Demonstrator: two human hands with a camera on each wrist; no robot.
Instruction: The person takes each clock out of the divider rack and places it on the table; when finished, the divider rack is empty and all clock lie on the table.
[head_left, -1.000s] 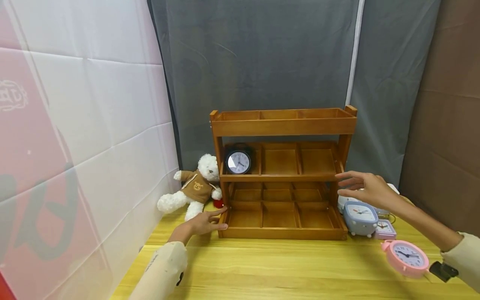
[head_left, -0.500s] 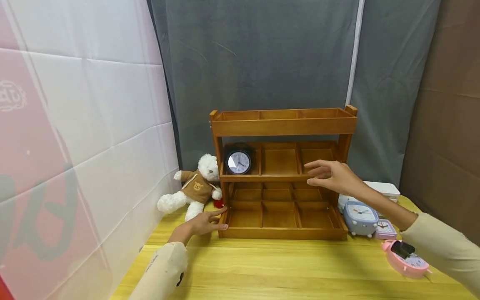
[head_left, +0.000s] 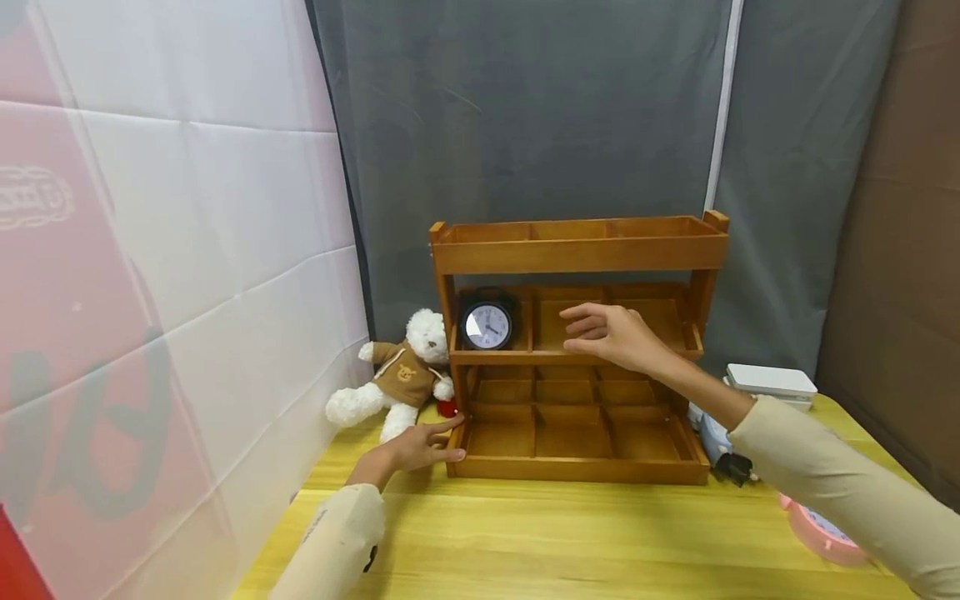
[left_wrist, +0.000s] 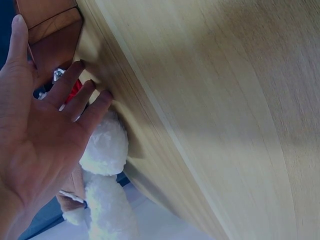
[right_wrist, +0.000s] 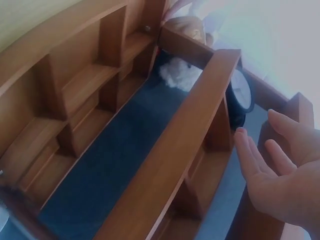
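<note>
A brown wooden shelf rack (head_left: 577, 471) with divided compartments stands on the table. In its middle tier, at the left, sits a round black alarm clock (head_left: 487, 325) with a white dial. My left hand (head_left: 408, 450) rests with straight fingers at the rack's lower left corner; the left wrist view shows its palm (left_wrist: 45, 140) beside the wood. In front of the middle tier hovers my right hand (head_left: 615, 335), fingers slightly bent and nothing in them. From the right wrist, that hand (right_wrist: 285, 175) appears close to the black clock (right_wrist: 241, 90), apart from it.
Left of the rack sits a white teddy bear (head_left: 405, 371) in a brown hoodie. A pink alarm clock (head_left: 821, 537), a blue clock (head_left: 716, 437) and a white box (head_left: 772, 381) lie at the right, partly behind my right sleeve (head_left: 840, 475). A white wall (head_left: 217, 208) borders the left.
My right hand has moved left, from the rack's right edge to before its middle tier, nearer the black clock. My left hand stays at the corner. The head view has shifted slightly.
</note>
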